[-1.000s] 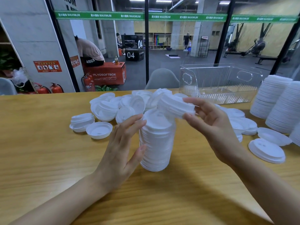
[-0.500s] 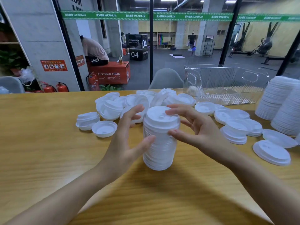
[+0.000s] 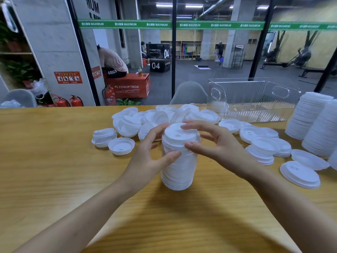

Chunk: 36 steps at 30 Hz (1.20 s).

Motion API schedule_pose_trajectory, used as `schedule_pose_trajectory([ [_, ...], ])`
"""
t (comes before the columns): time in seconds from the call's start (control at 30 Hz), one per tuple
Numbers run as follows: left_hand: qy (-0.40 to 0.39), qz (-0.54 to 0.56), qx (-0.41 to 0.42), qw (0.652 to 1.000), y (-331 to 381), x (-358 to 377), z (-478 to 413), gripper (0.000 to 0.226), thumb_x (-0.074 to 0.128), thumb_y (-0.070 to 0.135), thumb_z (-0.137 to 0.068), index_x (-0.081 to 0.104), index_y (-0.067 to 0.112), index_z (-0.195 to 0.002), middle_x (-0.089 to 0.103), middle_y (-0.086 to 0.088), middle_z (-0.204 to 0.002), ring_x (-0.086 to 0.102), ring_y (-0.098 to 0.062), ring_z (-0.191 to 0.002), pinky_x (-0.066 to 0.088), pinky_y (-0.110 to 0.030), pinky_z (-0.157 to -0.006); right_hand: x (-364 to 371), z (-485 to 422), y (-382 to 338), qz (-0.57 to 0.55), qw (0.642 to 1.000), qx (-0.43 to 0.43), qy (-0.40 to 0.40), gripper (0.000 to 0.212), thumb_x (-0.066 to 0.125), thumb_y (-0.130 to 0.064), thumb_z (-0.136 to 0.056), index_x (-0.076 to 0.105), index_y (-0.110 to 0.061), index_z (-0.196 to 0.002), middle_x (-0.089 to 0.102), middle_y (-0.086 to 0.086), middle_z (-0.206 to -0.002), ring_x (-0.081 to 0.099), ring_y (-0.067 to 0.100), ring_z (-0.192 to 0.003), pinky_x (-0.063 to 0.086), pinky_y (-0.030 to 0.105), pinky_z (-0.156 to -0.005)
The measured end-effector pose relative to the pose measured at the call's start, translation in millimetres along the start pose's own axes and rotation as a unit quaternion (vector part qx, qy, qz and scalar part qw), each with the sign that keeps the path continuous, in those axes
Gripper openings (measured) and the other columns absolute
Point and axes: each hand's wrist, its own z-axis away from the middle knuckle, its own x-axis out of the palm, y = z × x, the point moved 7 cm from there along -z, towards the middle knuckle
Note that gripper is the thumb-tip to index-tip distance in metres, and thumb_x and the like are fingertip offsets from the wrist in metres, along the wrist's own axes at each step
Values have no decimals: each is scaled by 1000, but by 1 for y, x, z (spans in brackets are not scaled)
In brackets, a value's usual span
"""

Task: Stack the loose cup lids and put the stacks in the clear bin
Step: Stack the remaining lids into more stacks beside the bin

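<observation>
Standing centrally on the table (image 3: 54, 170): one lid stack (image 3: 179, 167). Our left hand (image 3: 149, 159) grips its left side; our right hand (image 3: 218, 148) pinches its top rim.

The wooden table (image 3: 45, 170) in front of me carries a tall lid stack (image 3: 179, 167) at centre. Loose lids (image 3: 204, 115) are heaped at twelve o'clock, the clear bin (image 3: 255, 95) sits at one, and more stacks (image 3: 310, 115) stand at three.

"PLYOSOFTBOX" on red box (image 3: 131, 93)
</observation>
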Motion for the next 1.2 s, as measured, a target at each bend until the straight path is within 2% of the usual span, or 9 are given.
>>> schedule_pose_trajectory([
  [0.2, 3, 6, -7, 1000, 0, -1, 1, 64, 75, 37, -74, 46, 43, -131, 56, 32, -126, 49, 5, -125, 38, -15, -102, 3, 4, -1, 0, 1000, 1, 10, 39, 73, -41, -74, 70, -31, -112, 57, -21, -133, 45, -6, -131, 38, 38, -112],
  [0.43, 38, -27, 9, 999, 4, -2, 6, 79, 77, 51, -70, 40, 42, -139, 47, 30, -138, 40, 4, -133, 36, -29, -111, 1, 8, 1, 0, 1000, -7, 16, 51, 72, -43, -76, 62, -36, -125, 51, -19, -141, 43, -5, -133, 38, 29, -108],
  [0.6, 142, -178, 233, 946, 61, 5, 27, 57, 71, 33, -82, 45, 27, -133, 44, 5, -144, 41, -17, -135, 36, -34, -109, -14, 26, 11, 13, 1000, 6, 26, 54, 71, -42, -80, 54, -41, -131, 54, -32, -131, 49, -5, -124, 41, 21, -102],
  [0.73, 79, -159, 281, 943, 84, 58, 36, 44, 66, 27, -87, 50, 22, -128, 46, 10, -139, 44, -15, -131, 33, -30, -109, -40, 50, 28, 41, 998, 12, 54, 49, 71, -30, -88, 51, -44, -130, 54, -32, -129, 50, -5, -121, 41, 17, -100],
  [0.9, 24, -152, 242, 958, 67, 126, 23, 37, 62, 29, -92, 55, 22, -127, 51, 5, -138, 47, -14, -128, 35, -37, -109, -87, 84, 57, 98, 990, 24, 94, 47, 70, -25, -90, 48, -51, -124, 52, -29, -130, 48, -7, -120, 36, 10, -97],
  [0.97, 11, -147, 204, 968, 55, 148, 9, 36, 58, 32, -93, 57, 21, -127, 52, 7, -136, 46, -12, -128, 34, -37, -110, -109, 96, 71, 131, 984, 42, 111, 45, 70, -25, -90, 50, -48, -123, 52, -24, -132, 45, -6, -124, 34, 14, -102],
  [1.03, 8, -149, 171, 974, 46, 168, -10, 38, 52, 36, -93, 57, 21, -127, 53, 8, -134, 43, -10, -126, 33, -35, -109, -132, 104, 89, 201, 969, 74, 127, 43, 68, -29, -91, 53, -38, -130, 53, -14, -138, 44, 9, -130, 33, 26, -106],
  [1.1, 0, -165, 141, 976, 40, 189, -35, 43, 46, 43, -91, 56, 21, -127, 53, 7, -133, 43, -13, -123, 33, -36, -107, -154, 110, 106, 286, 941, 123, 128, 48, 65, -37, -91, 52, -29, -137, 48, -6, -145, 39, 21, -134, 32, 34, -107],
  [1.2, -33, -218, 91, 971, 31, 228, -83, 60, 33, 55, -87, 54, 23, -132, 49, 2, -140, 39, -20, -128, 31, -41, -108, -181, 112, 126, 385, 889, 217, 115, 60, 52, -56, -92, 42, -32, -146, 36, -2, -154, 28, 26, -141, 30, 48, -109],
])
